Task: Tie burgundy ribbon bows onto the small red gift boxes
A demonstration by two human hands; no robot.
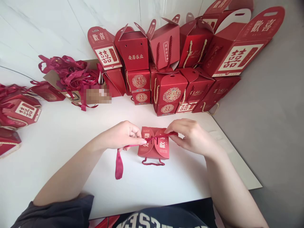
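A small red gift box with gold characters stands on the white table, its two rounded flaps folded together on top. A dark red ribbon runs through the slots in the flaps and crosses at the middle. My left hand pinches one side of the ribbon at the box's left edge, and a loose tail hangs below that hand. On the right, my right hand grips the other end between thumb and fingers, over the box's right edge. A twisted rope handle lies at the front of the box.
Stacks of red boxes with rope handles stand along the back wall and right side. A cardboard carton heaped with red ribbons is at the back left. More ribboned boxes sit at the far left. The table's edge runs along the right.
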